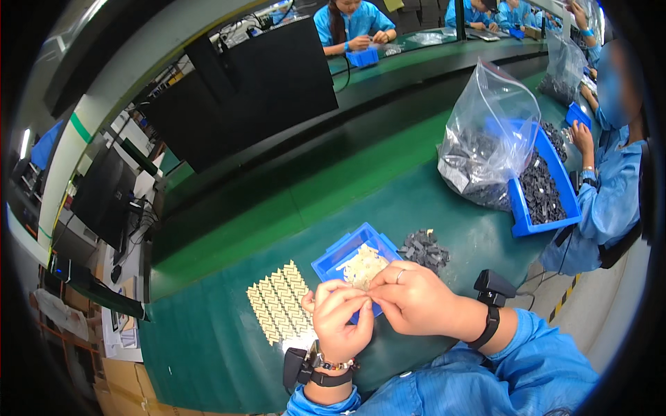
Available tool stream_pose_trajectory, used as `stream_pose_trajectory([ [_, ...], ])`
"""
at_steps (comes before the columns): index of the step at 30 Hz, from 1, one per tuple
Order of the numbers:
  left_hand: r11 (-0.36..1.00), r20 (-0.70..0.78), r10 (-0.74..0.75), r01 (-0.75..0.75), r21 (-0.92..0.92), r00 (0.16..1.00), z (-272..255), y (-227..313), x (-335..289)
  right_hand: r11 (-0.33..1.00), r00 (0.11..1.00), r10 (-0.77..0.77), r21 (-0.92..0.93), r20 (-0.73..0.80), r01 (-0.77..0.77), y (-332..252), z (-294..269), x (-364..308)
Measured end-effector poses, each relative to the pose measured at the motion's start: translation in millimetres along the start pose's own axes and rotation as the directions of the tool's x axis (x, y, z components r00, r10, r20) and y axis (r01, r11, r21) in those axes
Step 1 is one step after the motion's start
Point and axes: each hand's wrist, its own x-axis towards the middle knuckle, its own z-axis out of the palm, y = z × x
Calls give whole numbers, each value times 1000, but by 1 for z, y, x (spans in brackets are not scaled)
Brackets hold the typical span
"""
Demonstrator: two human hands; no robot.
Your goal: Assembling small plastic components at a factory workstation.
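Observation:
My left hand (340,320) and my right hand (416,299) meet at the fingertips over the near edge of a small blue tray (333,263). Both are pinched closed, and whatever sits between the fingers is too small and too covered to make out. Inside the tray lies a heap of cream-coloured small parts (365,265). To the left of my left hand, a sheet of pale yellow pieces in zigzag rows (277,305) rests on the green table. A pile of small dark grey parts (424,251) lies just beyond my right hand.
A large clear plastic bag of dark parts (479,159) leans against a blue bin (544,187) of black pieces at right. A co-worker in a blue sleeve (603,208) sits beside it. A big black panel (243,90) stands at the back left, above the green table (208,333).

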Motion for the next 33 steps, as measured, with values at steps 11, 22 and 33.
stream_pose_trajectory([
  [11,999,-39,-36,37,5,999,4,-13,-17,953,993,-88,-282,80,107,-4,8,-2],
  [22,966,-260,-230,188,-178,938,8,-5,-13,923,965,124,-385,232,-26,25,10,2],
  [33,910,-207,-356,287,-300,912,9,-8,-14,964,987,27,-266,159,16,19,10,3],
])
